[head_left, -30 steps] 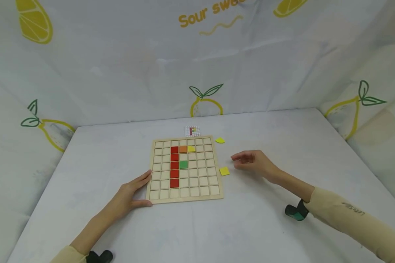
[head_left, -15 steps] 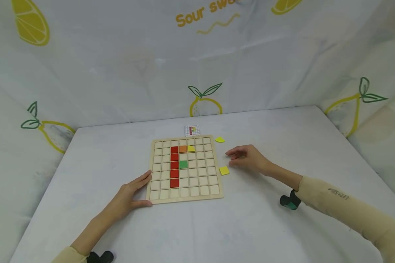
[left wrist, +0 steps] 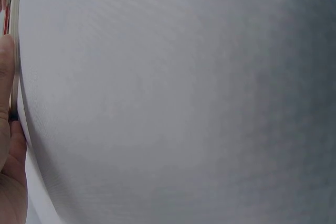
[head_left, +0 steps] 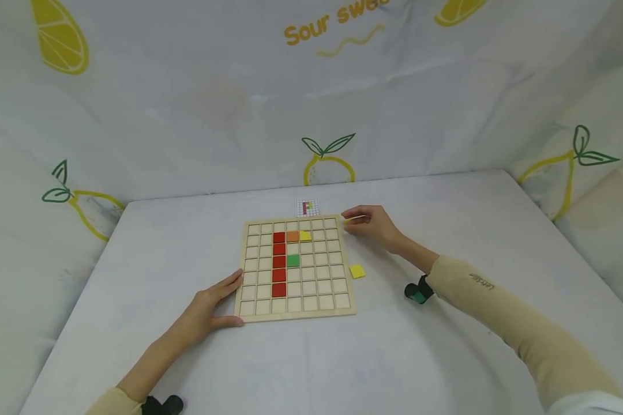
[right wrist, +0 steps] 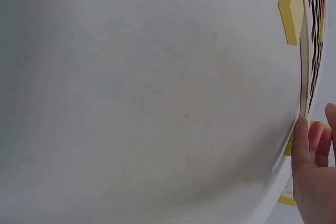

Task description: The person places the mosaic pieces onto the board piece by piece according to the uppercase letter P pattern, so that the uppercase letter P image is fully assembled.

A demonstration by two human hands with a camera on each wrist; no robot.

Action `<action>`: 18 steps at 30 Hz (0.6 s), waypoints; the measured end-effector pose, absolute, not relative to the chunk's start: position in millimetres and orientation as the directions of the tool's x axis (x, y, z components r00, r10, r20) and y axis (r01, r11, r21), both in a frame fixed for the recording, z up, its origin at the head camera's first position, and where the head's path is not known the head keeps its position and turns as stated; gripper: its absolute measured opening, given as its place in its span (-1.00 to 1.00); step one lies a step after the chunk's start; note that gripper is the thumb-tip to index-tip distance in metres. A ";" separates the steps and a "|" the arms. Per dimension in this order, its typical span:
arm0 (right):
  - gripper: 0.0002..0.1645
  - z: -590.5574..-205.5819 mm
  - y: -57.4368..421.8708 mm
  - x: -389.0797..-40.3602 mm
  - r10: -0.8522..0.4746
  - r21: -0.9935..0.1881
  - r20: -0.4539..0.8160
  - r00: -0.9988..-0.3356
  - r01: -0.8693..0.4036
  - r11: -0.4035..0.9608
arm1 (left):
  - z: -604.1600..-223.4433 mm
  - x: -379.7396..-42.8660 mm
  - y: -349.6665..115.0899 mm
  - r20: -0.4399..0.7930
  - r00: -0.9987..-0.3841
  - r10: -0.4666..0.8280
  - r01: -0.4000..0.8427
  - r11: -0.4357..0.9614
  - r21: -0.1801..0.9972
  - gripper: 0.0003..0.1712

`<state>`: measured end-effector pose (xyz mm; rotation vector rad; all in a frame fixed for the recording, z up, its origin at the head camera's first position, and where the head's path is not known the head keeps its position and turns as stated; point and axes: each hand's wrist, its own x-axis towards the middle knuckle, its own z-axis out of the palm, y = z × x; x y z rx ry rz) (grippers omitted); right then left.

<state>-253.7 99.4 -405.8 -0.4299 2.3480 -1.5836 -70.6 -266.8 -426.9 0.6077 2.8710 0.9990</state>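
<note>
A wooden grid board (head_left: 296, 318) lies on the white table. My left hand (head_left: 199, 314) rests at its near left corner, fingers stretched along the left side and thumb at the front edge. A column of red tiles (head_left: 278, 249) sits in the grid, with an orange tile (head_left: 292, 236), a yellow tile (head_left: 305, 236) with a cut corner and a green tile (head_left: 293, 260). By the board's far right corner, my right hand (head_left: 375, 225) reaches over a loose yellow piece (head_left: 348, 221), mostly hidden by the fingers. Fingertips and thumb stand apart around it.
A square yellow tile (head_left: 357, 271) lies just right of the board. Behind the board's far edge is a small printed grid card (head_left: 307, 207) with a coloured pattern. A white cloth with lemon prints (head_left: 329, 170) hangs behind and beside the table.
My right hand has moved away from me and to the left, from beside the square yellow tile to the farther yellow piece. The left hand stays on the board.
</note>
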 end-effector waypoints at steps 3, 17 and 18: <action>-0.59 -405.9 97.9 -255.2 -0.394 -0.911 -0.050 -0.918 -0.119 0.395 | -426.4 -70.3 -265.9 0.084 -0.923 0.375 0.345 0.715 0.608 0.00; -0.62 -404.3 106.3 -264.0 -0.387 -0.904 -0.005 -0.922 -0.162 0.397 | -428.5 -70.3 -267.4 0.096 -0.922 0.374 0.351 0.709 0.611 0.01; -0.62 -404.1 105.4 -264.6 -0.393 -0.899 0.001 -0.919 -0.172 0.402 | -429.1 -70.5 -267.5 0.096 -0.922 0.374 0.351 0.707 0.614 0.01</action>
